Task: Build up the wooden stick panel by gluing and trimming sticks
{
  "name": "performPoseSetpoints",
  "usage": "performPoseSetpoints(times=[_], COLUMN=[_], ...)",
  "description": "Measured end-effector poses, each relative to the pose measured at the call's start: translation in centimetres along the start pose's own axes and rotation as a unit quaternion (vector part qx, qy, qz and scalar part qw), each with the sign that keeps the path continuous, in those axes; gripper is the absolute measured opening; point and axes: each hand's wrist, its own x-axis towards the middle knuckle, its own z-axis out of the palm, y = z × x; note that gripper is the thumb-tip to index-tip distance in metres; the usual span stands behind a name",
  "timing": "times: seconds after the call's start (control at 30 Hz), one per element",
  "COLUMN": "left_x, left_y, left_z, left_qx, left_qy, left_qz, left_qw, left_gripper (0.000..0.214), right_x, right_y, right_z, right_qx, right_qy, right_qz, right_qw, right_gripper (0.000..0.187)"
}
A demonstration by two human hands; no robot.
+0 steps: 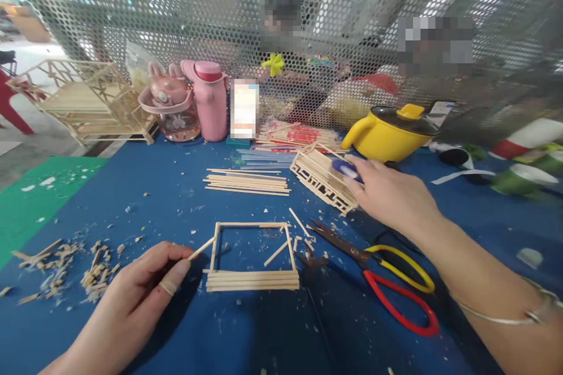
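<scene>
Lower left, the left hand (141, 290) pinches a thin wooden stick (201, 249) between thumb and fingertips, its far tip just beside the square stick frame (253, 255) at centre of the blue desk (176, 199); right of centre, the right hand (389, 193) closes its fingers on a small blue object (346, 169), over a slatted stick panel (323, 179); red-and-yellow scissors (387, 281) lie lower right.

thin wooden stick (201, 248) pinched, tip touching flat stick frame (252, 256), small blue object (346, 169) under fingertips

Blue table (132, 199) against perforated metal screen (176, 6); green floor (26, 205) left; bright lights behind.
</scene>
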Motion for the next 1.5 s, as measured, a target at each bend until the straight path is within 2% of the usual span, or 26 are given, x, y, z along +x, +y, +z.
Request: performPoseSetpoints(times=[0.1,0.2,0.3,0.37,0.43,0.53,0.63,0.8,0.97,1.33,1.4,1.5], left_x=[0.0,0.2,0.8,1.4,1.8,2.2,2.2,2.1,2.0,2.1,2.1,2.1], left_y=[0.4,1.2,2.8,3.9,4.6,5.0,4.9,4.9,4.8,4.7,4.7,4.4], left_z=[-0.2,-0.3,0.4,1.4,2.6,4.1,4.8,5.1,5.1,5.3,4.9,3.2], left_qx=[0.037,0.083,0.115,0.132,0.159,0.192,0.205,0.207,0.214,0.209,0.21,0.204], left_qy=[0.009,-0.001,-0.076,-0.144,-0.182,-0.185,-0.179,-0.18,-0.187,-0.196,-0.179,-0.086], left_qz=[0.079,0.163,0.228,0.258,0.271,0.275,0.279,0.257,0.237,0.238,0.245,0.247], left_qw=[0.996,0.983,0.964,0.946,0.932,0.924,0.921,0.927,0.929,0.928,0.929,0.944], left_gripper=[0.021,0.024,0.036,0.045,0.051,0.053,0.054,0.049,0.042,0.049,0.052,0.055], right_x=[1.5,1.3,-0.9,-3.1,-5.2,-7.3,-8.0,-8.0,-7.9,-8.3,-8.3,-8.3], right_y=[0.1,0.4,-0.3,-1.4,-2.9,-4.7,-5.7,-6.2,-6.4,-6.7,-6.7,-6.6], right_z=[1.2,0.8,-0.9,-1.9,-2.1,-1.2,0.1,0.4,0.1,0.0,0.0,0.1], right_qx=[0.001,0.022,0.041,0.114,0.193,0.283,0.347,0.405,0.418,0.441,0.443,0.441], right_qy=[-0.024,0.002,0.097,0.201,0.261,0.236,0.194,0.165,0.16,0.125,0.122,0.114], right_qz=[-0.043,-0.057,-0.015,0.006,-0.036,-0.126,-0.166,-0.162,-0.16,-0.166,-0.171,-0.193], right_qw=[0.999,0.998,0.994,0.973,0.945,0.921,0.902,0.885,0.88,0.873,0.872,0.869], right_gripper=[0.057,0.061,0.062,0.051,0.039,0.031,0.026,0.019,0.018,0.019,0.018,0.018])
